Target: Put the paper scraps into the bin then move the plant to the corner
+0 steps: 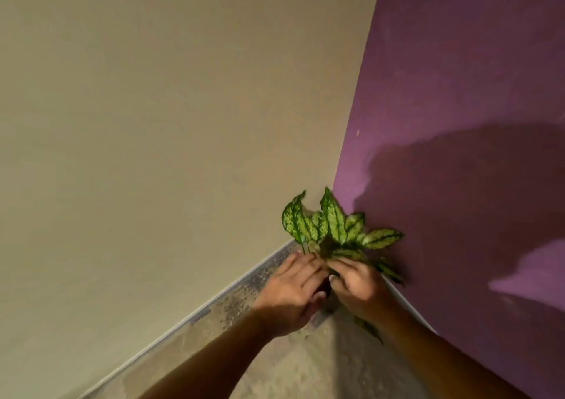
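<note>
Beige wall [137,123]: smooth and flat, fills the left of the frame.
Purple wall [474,77]: a bit rough, fills the right, arm shadows on it.
Floor [290,368]: speckled grey stone, a narrow wedge at the bottom, closed in by both walls.
Plant [333,224]: pointy green spotted leaves, right in the corner, lower middle; leaves touch both walls.
Left hand [290,291]: fingers curled round the plant's base.
Right hand [357,282]: fingers curled round it too; pot hidden.
</note>
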